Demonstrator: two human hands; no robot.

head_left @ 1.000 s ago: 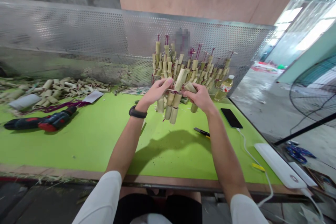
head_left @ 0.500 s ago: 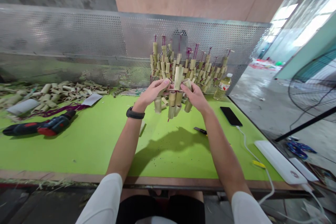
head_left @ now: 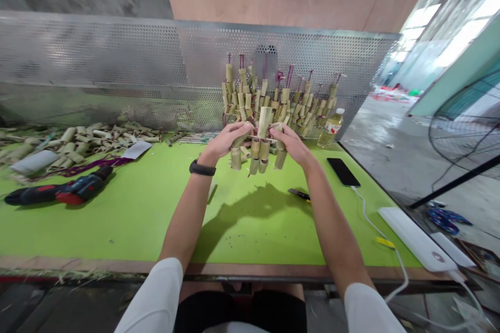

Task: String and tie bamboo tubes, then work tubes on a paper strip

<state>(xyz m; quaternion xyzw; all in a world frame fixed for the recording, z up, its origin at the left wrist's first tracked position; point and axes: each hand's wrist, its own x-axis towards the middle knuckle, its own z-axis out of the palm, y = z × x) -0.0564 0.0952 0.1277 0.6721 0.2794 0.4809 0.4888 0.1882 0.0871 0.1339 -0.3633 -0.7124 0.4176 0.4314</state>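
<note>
Between my two hands, above the green tabletop [head_left: 156, 223], hangs a bamboo figure [head_left: 264, 124] made of short tube pieces strung together. My left hand [head_left: 228, 139] is closed on the tube at its left side, and my right hand [head_left: 291, 143] pinches the tube at its right side. A longer tube stands upright in the middle, with several shorter ones dangling below. Behind it, several similar strung bamboo pieces [head_left: 308, 101] hang by purple cords on the perforated metal panel [head_left: 136, 57]. A box cutter [head_left: 300, 194] lies below my right wrist.
A cordless drill [head_left: 80, 187] lies at left, before a heap of cut bamboo tubes [head_left: 74, 145] and purple cord [head_left: 96, 164]. On the right are a bottle of yellow liquid [head_left: 330, 127], a phone [head_left: 344, 172] and a white power bank [head_left: 416, 237] with cables. A fan [head_left: 469, 119] stands beyond the table.
The bamboo figure has tilted slightly: its middle tube sits a little lower and the dangling tubes have swung further apart. Both hands keep their hold in nearly the same place.
</note>
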